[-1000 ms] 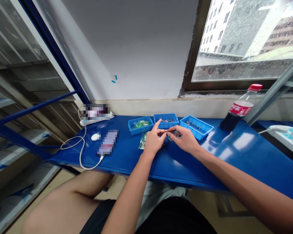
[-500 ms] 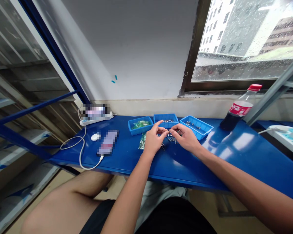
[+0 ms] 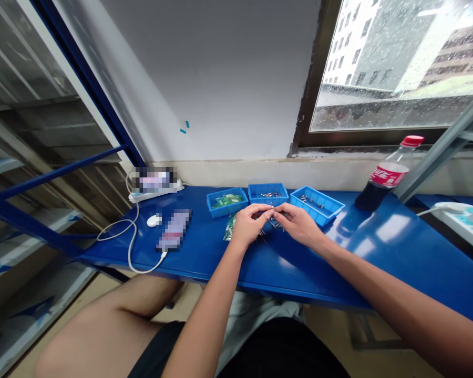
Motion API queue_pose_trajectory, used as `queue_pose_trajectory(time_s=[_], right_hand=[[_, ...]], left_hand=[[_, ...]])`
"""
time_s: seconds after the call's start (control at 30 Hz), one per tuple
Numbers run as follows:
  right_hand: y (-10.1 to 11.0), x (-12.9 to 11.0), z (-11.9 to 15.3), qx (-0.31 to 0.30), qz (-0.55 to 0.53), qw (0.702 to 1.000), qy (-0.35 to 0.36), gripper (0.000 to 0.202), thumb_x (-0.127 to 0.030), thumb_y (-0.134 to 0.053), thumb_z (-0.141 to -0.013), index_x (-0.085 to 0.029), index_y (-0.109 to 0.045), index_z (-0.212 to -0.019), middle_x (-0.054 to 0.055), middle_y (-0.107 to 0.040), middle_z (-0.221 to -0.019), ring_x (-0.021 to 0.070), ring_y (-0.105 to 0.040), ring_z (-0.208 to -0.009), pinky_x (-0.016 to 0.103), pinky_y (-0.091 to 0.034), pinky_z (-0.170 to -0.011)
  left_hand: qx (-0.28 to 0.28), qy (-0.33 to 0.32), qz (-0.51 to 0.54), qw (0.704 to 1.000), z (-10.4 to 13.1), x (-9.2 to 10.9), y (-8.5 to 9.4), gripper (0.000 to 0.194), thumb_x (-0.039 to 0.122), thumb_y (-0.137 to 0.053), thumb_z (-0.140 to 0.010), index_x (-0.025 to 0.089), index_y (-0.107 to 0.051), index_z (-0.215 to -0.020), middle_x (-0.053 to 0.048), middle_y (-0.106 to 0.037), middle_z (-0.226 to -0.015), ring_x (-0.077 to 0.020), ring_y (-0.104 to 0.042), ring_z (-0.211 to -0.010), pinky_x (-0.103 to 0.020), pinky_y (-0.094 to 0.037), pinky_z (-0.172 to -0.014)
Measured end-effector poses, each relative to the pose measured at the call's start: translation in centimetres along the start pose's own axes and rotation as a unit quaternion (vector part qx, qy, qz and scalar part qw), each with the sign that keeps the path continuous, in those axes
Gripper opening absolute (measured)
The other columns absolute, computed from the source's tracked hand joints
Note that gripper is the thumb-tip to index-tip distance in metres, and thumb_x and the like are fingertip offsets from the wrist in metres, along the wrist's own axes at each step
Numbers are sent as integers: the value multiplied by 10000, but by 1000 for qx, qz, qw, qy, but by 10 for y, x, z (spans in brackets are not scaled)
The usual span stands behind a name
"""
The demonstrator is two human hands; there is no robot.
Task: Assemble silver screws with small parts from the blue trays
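My left hand [image 3: 250, 224] and my right hand [image 3: 295, 221] meet over the blue table, thumbs and forefingers closed in a pinch. Between their fingertips shows a small shiny metal part [image 3: 272, 208], too small to name and partly covered by the fingers. Below and behind my hands lie several thin metal pieces [image 3: 276, 224], some of them hidden. Beside my left hand is a clear bag with green print [image 3: 229, 229]. Just beyond the fingers stands a blue tray [image 3: 256, 200] with small metal parts in it.
A left blue tray [image 3: 220, 212] holds green packets; a right blue tray [image 3: 333, 210] holds small metal parts. A cola bottle [image 3: 386, 176] stands at the right. A phone [image 3: 175, 231] on a white cable [image 3: 132, 247] and a round white object [image 3: 153, 221] lie left.
The raised fingers of my left hand have come down and closed towards the thumb. The fingertips of both hands now meet around a small metal part.
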State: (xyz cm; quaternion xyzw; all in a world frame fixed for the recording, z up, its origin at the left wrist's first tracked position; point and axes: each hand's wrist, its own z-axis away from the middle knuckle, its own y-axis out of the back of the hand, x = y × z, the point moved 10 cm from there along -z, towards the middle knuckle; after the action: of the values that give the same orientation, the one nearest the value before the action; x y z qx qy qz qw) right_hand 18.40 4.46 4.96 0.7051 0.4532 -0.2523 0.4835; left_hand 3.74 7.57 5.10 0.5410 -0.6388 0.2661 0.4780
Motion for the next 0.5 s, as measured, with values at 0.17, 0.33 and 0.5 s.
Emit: queue_pose_trajectory(time_s=[0.17,0.33,0.5], right_hand=[[-2,-3,1,0,-7,1000,10,275,-472,-631,-972,-239,-761,-1039,62,-743,-982,229,-691,-874,351,-560,-756],[-4,-2,1,0,-18,1000,7,269,-462,-643,-963,-242,-755,-1068,71,-731,-976,235,-695,-876,349,-574,-715],[-5,-8,2,-8,1,1000,23,242,-435,-621,-972,-249,-759,-1045,63,-735,-987,233,-689,-897,346,-565,-737]], left_hand=[[24,-7,29,999,-2,-7,6,204,347,-768,-885,156,-766,-955,-126,-783,-1138,-247,-740,-1103,-372,-595,-980],[47,-11,8,999,-2,-3,11,226,375,-792,-860,159,-732,-882,-127,-765,-1103,-238,-737,-1056,-352,-601,-925],[41,-4,26,999,-1,-2,10,287,420,-826,-825,155,-716,-829,-127,-758,-1082,-234,-738,-1010,-331,-607,-860]])
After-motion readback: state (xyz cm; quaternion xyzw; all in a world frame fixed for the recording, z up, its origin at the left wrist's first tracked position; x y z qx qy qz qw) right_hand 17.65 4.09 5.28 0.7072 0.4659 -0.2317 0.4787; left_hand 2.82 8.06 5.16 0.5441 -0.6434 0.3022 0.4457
